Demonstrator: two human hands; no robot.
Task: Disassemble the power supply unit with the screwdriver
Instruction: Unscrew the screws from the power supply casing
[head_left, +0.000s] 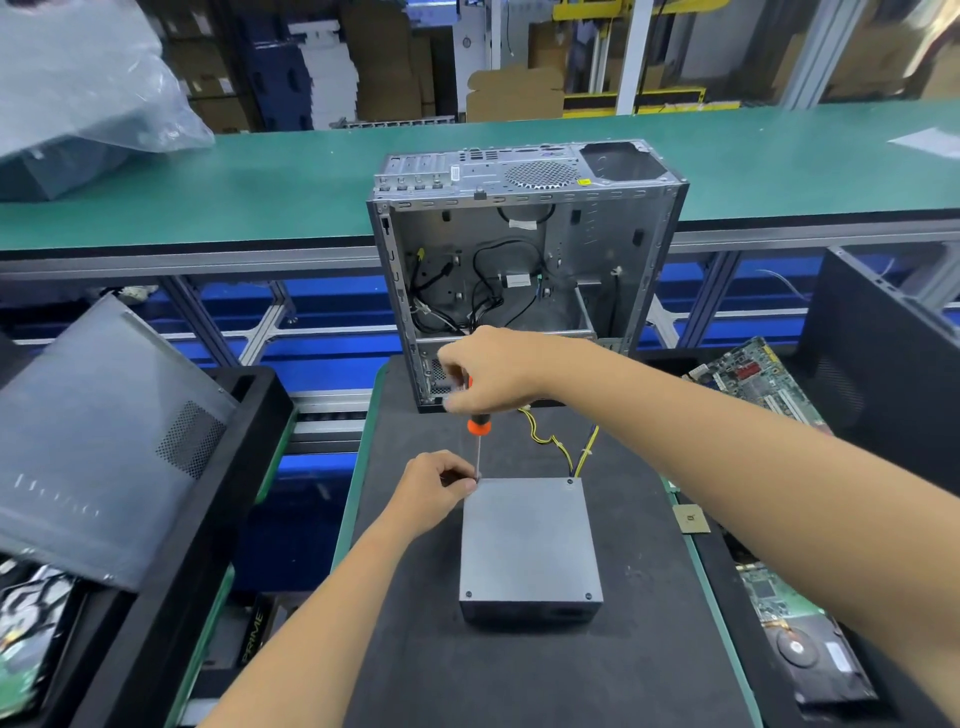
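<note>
Counting 1 power supply unit (530, 545), 1 screwdriver (478, 434), 1 open computer case (524, 260) and 2 hands in view. The power supply unit is lying flat on the dark mat (519, 675) of the desk, grey lid facing up, with 3 screws showing at its far-right, near-left and near-right corners. The right hand (493, 371) is curling around the top of the screwdriver's handle, holding it upright, its tip meeting the unit's far-left corner. The left hand (436, 488) is resting at that same corner, fingers pinching around the lower shaft. Yellow and black cables (561, 441) are running from the unit's far edge toward the case, which is standing just behind. Bare mat is showing on the near side and on both sides of the unit. A grey side panel (104, 441) is leaning in a black bin at left; 2 circuit boards (758, 374) are lying at right, well apart from the unit.
</note>
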